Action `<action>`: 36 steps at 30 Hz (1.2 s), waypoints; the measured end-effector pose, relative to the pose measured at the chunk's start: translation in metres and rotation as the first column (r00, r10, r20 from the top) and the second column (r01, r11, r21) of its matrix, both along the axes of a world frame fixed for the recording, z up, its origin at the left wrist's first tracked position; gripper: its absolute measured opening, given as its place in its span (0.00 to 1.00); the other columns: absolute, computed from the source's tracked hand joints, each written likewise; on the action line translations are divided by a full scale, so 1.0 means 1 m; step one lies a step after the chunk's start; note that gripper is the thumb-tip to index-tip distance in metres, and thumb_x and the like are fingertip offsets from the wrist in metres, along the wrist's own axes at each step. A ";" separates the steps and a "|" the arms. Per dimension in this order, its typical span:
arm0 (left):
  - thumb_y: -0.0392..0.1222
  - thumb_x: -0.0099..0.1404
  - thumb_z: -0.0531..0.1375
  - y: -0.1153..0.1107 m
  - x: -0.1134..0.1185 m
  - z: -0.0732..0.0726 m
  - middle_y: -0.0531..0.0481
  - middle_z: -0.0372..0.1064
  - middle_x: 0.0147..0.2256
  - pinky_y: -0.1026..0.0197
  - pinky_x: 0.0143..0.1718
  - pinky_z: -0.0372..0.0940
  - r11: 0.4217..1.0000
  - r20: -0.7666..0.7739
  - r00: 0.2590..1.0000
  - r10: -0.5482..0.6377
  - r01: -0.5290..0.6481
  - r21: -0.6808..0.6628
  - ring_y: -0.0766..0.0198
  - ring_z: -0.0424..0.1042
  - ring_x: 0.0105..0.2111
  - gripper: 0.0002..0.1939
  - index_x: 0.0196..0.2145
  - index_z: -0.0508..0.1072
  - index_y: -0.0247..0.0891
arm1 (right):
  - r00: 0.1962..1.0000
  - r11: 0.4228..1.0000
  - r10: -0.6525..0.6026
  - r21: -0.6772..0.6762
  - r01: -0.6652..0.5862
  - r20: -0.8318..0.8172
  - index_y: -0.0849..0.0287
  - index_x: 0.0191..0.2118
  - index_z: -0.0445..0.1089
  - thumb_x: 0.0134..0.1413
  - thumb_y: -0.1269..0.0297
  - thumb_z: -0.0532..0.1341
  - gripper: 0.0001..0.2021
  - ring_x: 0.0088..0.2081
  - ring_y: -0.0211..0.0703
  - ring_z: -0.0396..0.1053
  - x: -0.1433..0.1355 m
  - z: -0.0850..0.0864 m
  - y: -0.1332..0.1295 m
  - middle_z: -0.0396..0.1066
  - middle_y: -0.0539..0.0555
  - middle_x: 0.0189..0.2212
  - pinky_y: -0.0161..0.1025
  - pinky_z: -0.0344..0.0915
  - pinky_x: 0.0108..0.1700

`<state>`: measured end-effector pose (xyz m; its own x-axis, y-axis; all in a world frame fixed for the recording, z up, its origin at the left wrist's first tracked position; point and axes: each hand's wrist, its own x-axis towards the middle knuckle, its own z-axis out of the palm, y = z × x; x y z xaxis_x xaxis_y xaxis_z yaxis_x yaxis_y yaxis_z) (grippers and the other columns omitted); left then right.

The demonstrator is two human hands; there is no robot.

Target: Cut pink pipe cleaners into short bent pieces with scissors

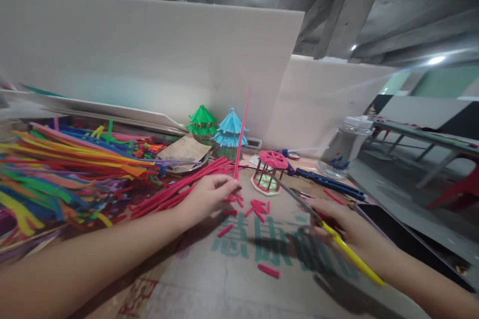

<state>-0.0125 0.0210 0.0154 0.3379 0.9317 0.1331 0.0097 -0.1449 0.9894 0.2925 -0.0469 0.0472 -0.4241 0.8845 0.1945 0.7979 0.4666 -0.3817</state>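
Observation:
My left hand [213, 194] pinches the lower end of a long red pipe cleaner [243, 132], which stands upright above the fingers. In my right hand [337, 224] is a pair of scissors with yellow handles [350, 253]; the blades point up and left. Beyond the blades stands a small pavilion frame [270, 172] with a red spoked top, brown posts and a pale base. Several short red cut pieces [258, 208] lie on the board between my hands. A bundle of long red pipe cleaners [175, 192] lies behind my left hand.
Many coloured pipe cleaners [67, 159] are heaped at left. A green pavilion model [202, 122] and a blue one [230, 132] stand at the back before a white panel [149, 55]. At right are a dark blue tool [329, 182], a clear bottle [342, 147] and a phone [404, 239].

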 end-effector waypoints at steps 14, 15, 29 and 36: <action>0.50 0.66 0.55 -0.026 0.009 0.005 0.47 0.76 0.31 0.64 0.30 0.65 0.973 -0.324 0.946 -0.023 0.095 0.211 0.61 0.73 0.30 0.17 0.31 0.77 0.35 | 0.998 0.961 0.030 -0.276 -0.017 0.046 0.56 0.49 0.63 0.55 0.47 0.61 0.22 0.36 0.44 0.65 0.001 -0.003 0.003 0.68 0.53 0.37 0.38 0.63 0.36; 0.49 0.66 0.55 -0.027 0.010 0.006 0.48 0.76 0.31 0.64 0.31 0.65 0.970 -0.346 0.938 -0.034 0.115 0.216 0.62 0.73 0.30 0.17 0.31 0.77 0.35 | 0.998 0.960 0.042 -0.280 -0.027 0.047 0.57 0.48 0.64 0.55 0.47 0.61 0.21 0.36 0.44 0.65 0.000 -0.003 0.003 0.68 0.53 0.37 0.37 0.62 0.36; 0.47 0.66 0.57 -0.030 0.014 -0.003 0.50 0.79 0.32 0.64 0.36 0.67 0.936 -0.381 0.912 -0.153 0.258 0.241 0.60 0.76 0.33 0.14 0.33 0.79 0.37 | 0.991 0.886 0.107 -0.445 -0.132 -0.082 0.56 0.46 0.68 0.51 0.47 0.64 0.22 0.35 0.44 0.67 -0.015 0.004 0.001 0.70 0.51 0.36 0.35 0.61 0.34; 0.46 0.65 0.58 -0.031 0.013 -0.003 0.51 0.79 0.34 0.63 0.39 0.67 0.919 -0.405 0.907 -0.119 0.255 0.301 0.60 0.76 0.36 0.12 0.33 0.79 0.39 | 0.991 0.882 0.084 -0.455 -0.122 -0.103 0.57 0.46 0.69 0.48 0.43 0.65 0.26 0.35 0.44 0.67 -0.016 0.004 0.000 0.71 0.52 0.36 0.36 0.62 0.34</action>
